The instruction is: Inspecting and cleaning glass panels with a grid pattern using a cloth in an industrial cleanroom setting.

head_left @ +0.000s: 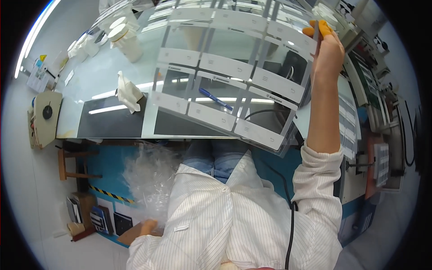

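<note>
And across the clear panel sheet [225, 65], here come the signs: the white strip [259, 134] at its lower right carries a three-line menu icon toward the left and a curved return arrow toward the right, and that pair turns up again on other strips! Small dark logos [274, 98] with lettering sit between the rows. Over on the left, a yellow sign [42, 57], its print too small to read. Lower down, yellow-and-black warning stripes [111, 193]!

Table [69, 105]: a hand could pass at left of crumpled tissue [128, 94].
Panel sheet [226, 66]: blocks middle and right side.
Clear plastic [150, 177]: stands between left hand [147, 227] and table.
</note>
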`<state>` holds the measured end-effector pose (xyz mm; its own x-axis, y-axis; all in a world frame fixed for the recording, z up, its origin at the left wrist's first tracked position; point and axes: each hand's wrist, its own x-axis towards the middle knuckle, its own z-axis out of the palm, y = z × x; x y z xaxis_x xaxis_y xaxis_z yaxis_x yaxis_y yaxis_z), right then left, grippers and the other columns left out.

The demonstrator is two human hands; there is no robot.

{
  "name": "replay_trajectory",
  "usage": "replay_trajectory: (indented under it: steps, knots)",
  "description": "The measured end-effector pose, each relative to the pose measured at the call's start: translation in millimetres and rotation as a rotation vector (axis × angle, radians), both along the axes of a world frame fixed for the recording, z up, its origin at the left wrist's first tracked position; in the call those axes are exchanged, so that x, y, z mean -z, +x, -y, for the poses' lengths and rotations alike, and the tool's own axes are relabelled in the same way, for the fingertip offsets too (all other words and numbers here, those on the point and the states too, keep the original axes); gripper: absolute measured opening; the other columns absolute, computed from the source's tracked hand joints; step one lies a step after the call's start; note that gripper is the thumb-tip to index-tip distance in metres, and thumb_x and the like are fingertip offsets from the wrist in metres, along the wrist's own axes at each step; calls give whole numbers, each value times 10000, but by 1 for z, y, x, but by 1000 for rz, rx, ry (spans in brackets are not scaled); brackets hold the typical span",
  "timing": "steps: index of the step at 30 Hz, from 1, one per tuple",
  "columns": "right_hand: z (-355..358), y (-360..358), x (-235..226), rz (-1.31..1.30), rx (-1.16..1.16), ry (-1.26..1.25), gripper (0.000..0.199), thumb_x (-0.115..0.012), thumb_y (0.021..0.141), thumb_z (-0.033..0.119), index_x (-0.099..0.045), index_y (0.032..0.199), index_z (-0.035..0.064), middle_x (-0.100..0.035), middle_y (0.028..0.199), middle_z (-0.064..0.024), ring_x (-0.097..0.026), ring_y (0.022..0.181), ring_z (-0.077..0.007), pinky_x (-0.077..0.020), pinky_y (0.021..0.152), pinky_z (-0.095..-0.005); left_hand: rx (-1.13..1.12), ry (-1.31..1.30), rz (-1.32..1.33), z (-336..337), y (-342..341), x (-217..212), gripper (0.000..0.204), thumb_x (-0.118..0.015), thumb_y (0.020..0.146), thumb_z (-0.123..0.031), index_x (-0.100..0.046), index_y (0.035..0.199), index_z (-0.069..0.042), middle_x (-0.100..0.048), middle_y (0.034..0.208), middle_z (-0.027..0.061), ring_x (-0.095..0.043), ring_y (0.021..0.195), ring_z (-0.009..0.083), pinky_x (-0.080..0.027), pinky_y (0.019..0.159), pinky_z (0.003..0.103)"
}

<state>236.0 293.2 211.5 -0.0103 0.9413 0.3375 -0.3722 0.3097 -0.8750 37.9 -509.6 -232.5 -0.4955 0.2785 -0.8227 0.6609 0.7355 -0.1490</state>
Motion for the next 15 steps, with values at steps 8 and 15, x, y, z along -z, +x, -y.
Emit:
replay_trajectory:
  steps: [8,15]
  knots:
    - [29,7,-34,-58,-54,-73,180,-478,854,178,-568,848,22,-556,694,-78,-528,608,-153,-428,570,-256,245,52,74,-182,-2,14,398,-459,822,-357,-649,966,-38,-602,1012,219,-568,960,376,-438,842,433]
    - [12,13,-30,-187,-62,-109,207,-477,862,209,-564,809,29,-559,685,-92,-535,605,-170,-434,575,-264,335,93,119,-206,-12,-12,337,-516,784,-312,-662,914,-38,-614,959,227,-587,908,371,-457,795,429]
